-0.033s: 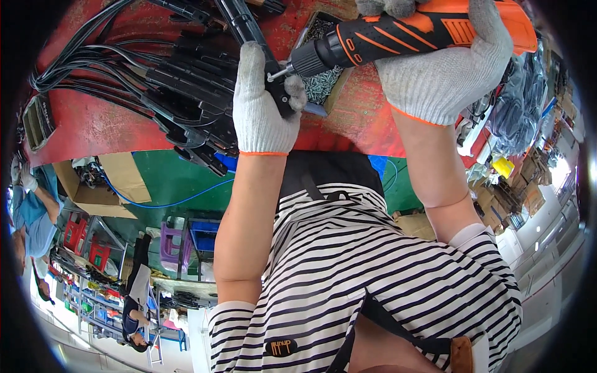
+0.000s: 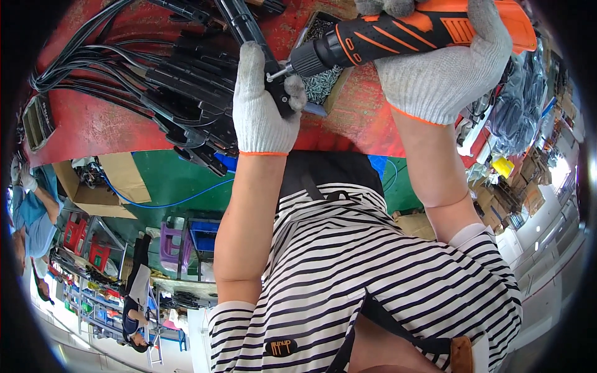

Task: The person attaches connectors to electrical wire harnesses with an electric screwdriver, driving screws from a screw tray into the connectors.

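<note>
My left hand (image 2: pixel 262 115), in a white knit glove, is closed around a long black plastic part (image 2: pixel 244 28), thumb along its side. A screw head shows on the part by my fingers. My right hand (image 2: pixel 438 84), gloved alike, grips an orange and black cordless screwdriver (image 2: pixel 395 37). Its chuck points left, and the thin bit ends at the black part beside my left thumb. Whether a screw sits on the bit's tip is too small to tell. Just behind the chuck, a tray of small screws (image 2: pixel 320 87) lies on the red table (image 2: pixel 360 118).
Several black plastic parts with cables (image 2: pixel 186 87) are heaped left of my left hand. A small open box (image 2: pixel 38 121) stands at the table's left end. Clear plastic bags (image 2: pixel 513 105) lie at the right. Beyond the near edge are a cardboard box (image 2: pixel 118 177) and other people.
</note>
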Tool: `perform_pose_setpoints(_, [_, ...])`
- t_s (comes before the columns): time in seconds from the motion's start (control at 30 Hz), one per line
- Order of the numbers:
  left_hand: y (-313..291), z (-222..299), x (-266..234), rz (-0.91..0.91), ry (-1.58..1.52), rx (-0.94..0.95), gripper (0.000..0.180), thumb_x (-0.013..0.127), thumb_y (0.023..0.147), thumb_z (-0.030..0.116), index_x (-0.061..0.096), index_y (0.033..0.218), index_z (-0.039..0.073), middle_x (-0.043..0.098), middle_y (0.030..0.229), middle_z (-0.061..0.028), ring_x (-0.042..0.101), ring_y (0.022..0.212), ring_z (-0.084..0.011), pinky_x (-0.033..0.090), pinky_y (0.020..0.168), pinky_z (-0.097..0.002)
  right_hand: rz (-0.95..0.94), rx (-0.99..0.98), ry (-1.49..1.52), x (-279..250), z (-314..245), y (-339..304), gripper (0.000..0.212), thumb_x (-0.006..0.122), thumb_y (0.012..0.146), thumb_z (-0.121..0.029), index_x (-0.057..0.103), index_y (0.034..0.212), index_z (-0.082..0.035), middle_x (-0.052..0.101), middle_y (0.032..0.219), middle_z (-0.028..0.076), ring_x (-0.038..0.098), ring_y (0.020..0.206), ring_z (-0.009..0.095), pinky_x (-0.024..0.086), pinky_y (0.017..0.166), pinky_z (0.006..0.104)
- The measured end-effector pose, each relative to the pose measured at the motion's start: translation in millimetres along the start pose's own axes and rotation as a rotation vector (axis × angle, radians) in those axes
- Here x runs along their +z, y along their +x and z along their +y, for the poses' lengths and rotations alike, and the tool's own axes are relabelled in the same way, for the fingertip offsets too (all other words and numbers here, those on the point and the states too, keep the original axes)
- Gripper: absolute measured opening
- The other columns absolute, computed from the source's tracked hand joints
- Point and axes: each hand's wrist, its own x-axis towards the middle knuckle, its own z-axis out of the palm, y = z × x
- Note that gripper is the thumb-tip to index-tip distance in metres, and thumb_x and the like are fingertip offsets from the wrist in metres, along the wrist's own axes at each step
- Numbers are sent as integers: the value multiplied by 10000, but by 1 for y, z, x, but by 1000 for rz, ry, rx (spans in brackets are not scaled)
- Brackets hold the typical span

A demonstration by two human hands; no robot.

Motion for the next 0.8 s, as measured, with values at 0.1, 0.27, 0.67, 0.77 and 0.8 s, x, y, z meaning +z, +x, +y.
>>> perform_pose_setpoints(0.1, [-1, 1, 1, 4, -10, -6, 523, 728, 949, 537, 603, 983, 30, 624, 769, -66, 614, 593, -161, 442, 474, -257, 5, -21, -10, 1, 0, 1, 234, 655, 955, -376, 634, 1017, -151, 686, 791, 30, 637, 629, 176, 551, 634, 379])
perform_pose_setpoints(0.27, [0, 0, 2, 33, -32, -21, 508, 736, 946, 531, 602, 969, 41, 609, 755, -54, 612, 591, -159, 442, 469, -255, -8, -39, -41, -1, -5, 1, 258, 644, 959, -385, 616, 1022, -136, 667, 790, 36, 635, 646, 174, 549, 634, 381])
perform_pose_setpoints(0.67, [-1, -1, -1, -15, -24, -8, 509, 718, 960, 536, 599, 987, 42, 610, 764, -61, 608, 578, -161, 449, 468, -250, -5, -16, -3, -3, 0, 5, 254, 652, 951, -387, 623, 1008, -141, 667, 779, 36, 630, 618, 175, 543, 618, 384])
perform_pose_setpoints(0.77, [-2, -1, 1, 3, -42, -5, 507, 717, 961, 532, 596, 995, 41, 614, 769, -65, 612, 583, -163, 454, 470, -252, -30, -58, -28, -10, 2, 9, 249, 651, 950, -380, 620, 1006, -138, 667, 779, 38, 628, 613, 177, 544, 622, 386])
perform_pose_setpoints(0.8, [-3, -1, 1, 5, -41, 3, 500, 718, 962, 528, 595, 1001, 45, 614, 771, -65, 612, 585, -165, 456, 471, -252, -31, -57, -28, -9, 2, 9, 249, 651, 950, -380, 620, 1006, -138, 667, 779, 38, 628, 613, 177, 544, 622, 386])
